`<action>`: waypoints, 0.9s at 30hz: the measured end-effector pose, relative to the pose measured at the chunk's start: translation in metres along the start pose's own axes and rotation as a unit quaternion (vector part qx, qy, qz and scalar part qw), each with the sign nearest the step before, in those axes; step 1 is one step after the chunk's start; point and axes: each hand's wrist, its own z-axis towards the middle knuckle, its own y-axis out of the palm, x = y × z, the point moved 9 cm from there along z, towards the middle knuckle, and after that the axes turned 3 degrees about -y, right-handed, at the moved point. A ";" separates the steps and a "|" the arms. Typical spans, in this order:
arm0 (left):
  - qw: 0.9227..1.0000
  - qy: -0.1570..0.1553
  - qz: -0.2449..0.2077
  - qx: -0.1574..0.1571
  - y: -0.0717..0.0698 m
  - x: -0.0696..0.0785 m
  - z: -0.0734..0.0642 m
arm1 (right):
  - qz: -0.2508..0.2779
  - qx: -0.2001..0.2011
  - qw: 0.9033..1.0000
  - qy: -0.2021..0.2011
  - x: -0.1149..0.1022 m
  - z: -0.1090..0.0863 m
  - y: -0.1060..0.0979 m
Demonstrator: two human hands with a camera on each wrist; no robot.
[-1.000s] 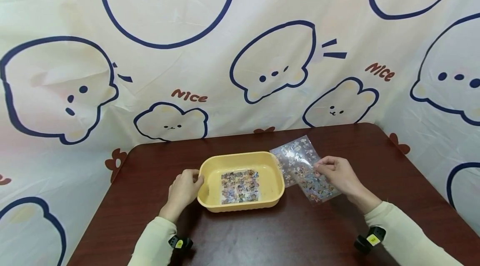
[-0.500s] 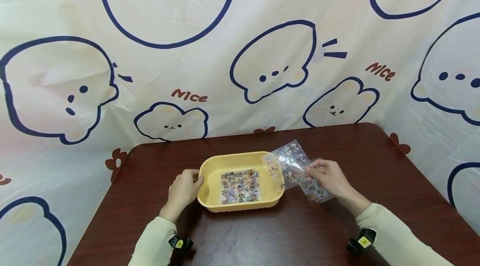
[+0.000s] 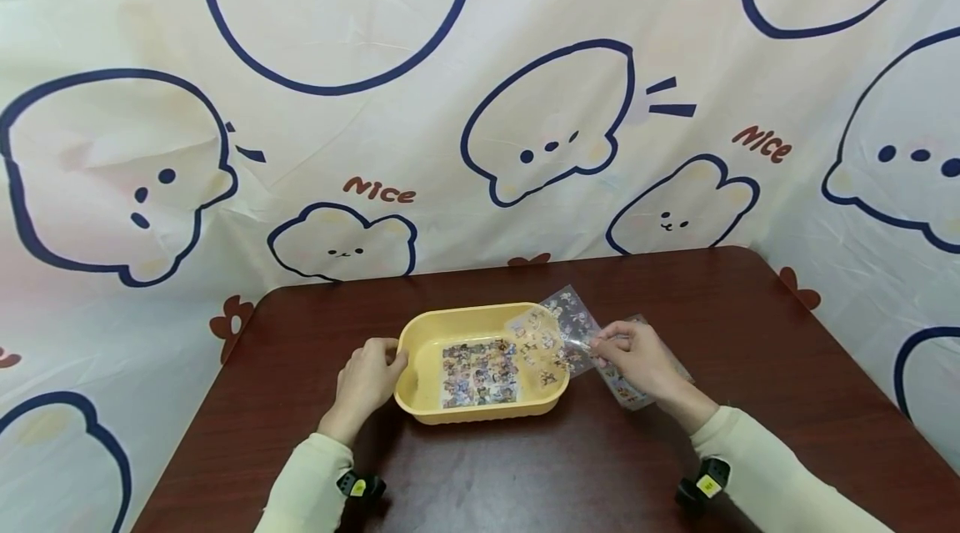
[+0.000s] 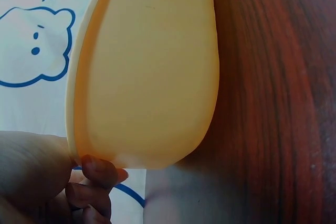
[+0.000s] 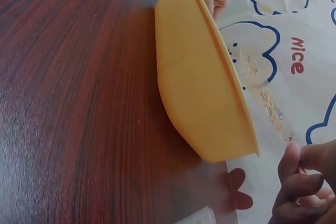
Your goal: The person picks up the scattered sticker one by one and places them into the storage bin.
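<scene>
1. Two grips show: the right hand [image 3: 637, 359] pinches a clear sheet [image 3: 557, 334] w/ thumb and fingers at its right-hand edge; the left hand [image 3: 369, 383] grips the left end of a yellow tray [image 3: 491, 414], fingers curled at the rim.
2. Change in the last sec: the right hand has shifted left, bringing the sheet w/ it. Earlier it only reached the tray's right rim; now approx. half overlaps the tray's right part in the head view. Left hand & tray haven't visibly moved.
3. Meaning (a judgement): the sheet looks mid-transfer, held rather than laid down. Right wrist view has it above rim level; can't tell if it touches the tray anywhere.
4. Pos. of the clear sheet: btwn the hands, its held edge at the right fingertips, its far end well apart from the left hand.
5. Inside the tray, a printed sheet [image 3: 480, 374] w/ small colored figures lies flat, left of center.
6. Farther right, a second sheet [image 3: 628, 393] lies on the dark table [image 3: 525, 483], partly hidden under the right hand.
</scene>
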 end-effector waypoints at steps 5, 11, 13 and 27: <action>1.000 -0.002 0.003 -0.002 0.000 -0.001 -0.001 | 0.020 -0.004 1.000 -0.013 -0.006 0.000 0.009; 1.000 0.006 0.003 0.007 -0.003 0.000 -0.002 | 0.040 -0.019 0.999 -0.023 -0.012 0.002 0.020; 1.000 0.005 0.003 0.006 -0.003 0.000 -0.002 | 0.031 -0.015 0.999 -0.020 -0.013 0.003 0.022; 1.000 0.003 -0.001 -0.001 -0.001 0.001 0.000 | 0.005 -0.008 0.999 -0.036 -0.018 0.008 0.032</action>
